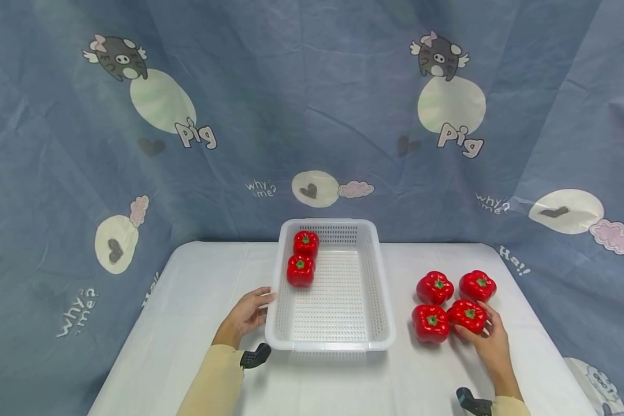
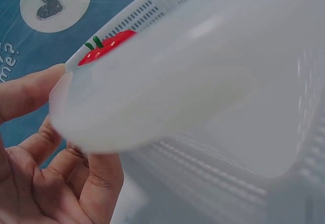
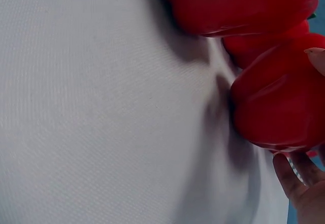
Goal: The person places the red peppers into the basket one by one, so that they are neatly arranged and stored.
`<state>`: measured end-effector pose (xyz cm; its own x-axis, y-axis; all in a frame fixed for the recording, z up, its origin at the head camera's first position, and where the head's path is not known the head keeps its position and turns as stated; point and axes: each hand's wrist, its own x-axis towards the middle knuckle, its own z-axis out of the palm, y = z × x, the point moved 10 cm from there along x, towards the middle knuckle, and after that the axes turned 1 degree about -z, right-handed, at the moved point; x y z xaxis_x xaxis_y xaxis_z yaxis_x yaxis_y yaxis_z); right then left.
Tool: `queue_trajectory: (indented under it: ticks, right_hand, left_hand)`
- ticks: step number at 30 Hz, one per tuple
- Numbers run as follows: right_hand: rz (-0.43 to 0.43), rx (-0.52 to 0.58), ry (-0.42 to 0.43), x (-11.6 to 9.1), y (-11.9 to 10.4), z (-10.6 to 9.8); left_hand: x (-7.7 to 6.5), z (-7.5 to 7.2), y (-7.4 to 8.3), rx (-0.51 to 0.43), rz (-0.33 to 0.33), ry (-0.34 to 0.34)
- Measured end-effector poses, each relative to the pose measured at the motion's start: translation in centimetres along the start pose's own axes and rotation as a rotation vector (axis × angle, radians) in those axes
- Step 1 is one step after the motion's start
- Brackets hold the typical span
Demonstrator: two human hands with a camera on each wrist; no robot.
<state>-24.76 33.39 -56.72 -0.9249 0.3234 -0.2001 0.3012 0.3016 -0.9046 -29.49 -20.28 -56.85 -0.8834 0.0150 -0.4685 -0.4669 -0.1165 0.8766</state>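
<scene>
A white plastic basket with slotted walls stands on the table. My left hand grips its left rim, the thumb on top and the fingers curled beneath, as the left wrist view shows. Two red bell peppers with green stems sit inside along the basket's left side, one behind the other. To the right, my right hand holds the near right red bell pepper of a cluster, thumb on one side and fingers on the other. In the right wrist view, this pepper partly hides another behind it.
Beside the held pepper lie a near left pepper, a far left one and a far right one. A white cloth covers the table. Behind it hangs a blue curtain printed with pigs.
</scene>
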Motion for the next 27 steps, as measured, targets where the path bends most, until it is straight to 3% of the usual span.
queue_trajectory:
  ticks: [9, 18, 20, 27]
  right_hand:
    - [-0.032, -0.047, 0.02, 0.0, -0.8, -0.8]
    - [-0.096, -0.062, 0.066, 4.0, 2.0, -2.2]
    - [-0.094, -0.07, 0.074, 3.6, 1.0, -2.3]
    - [-0.065, -0.047, 0.06, -0.5, -6.0, -1.6]
  left_hand:
    - [0.0, -0.1, 0.0, 0.004, 0.005, 0.003]
    - [-0.2, -0.2, -0.1, -0.002, -0.003, 0.003]
    - [-0.2, -0.3, -0.1, 0.002, -0.002, 0.004]
    - [-0.1, -0.1, 0.0, 0.0, -0.002, -0.003]
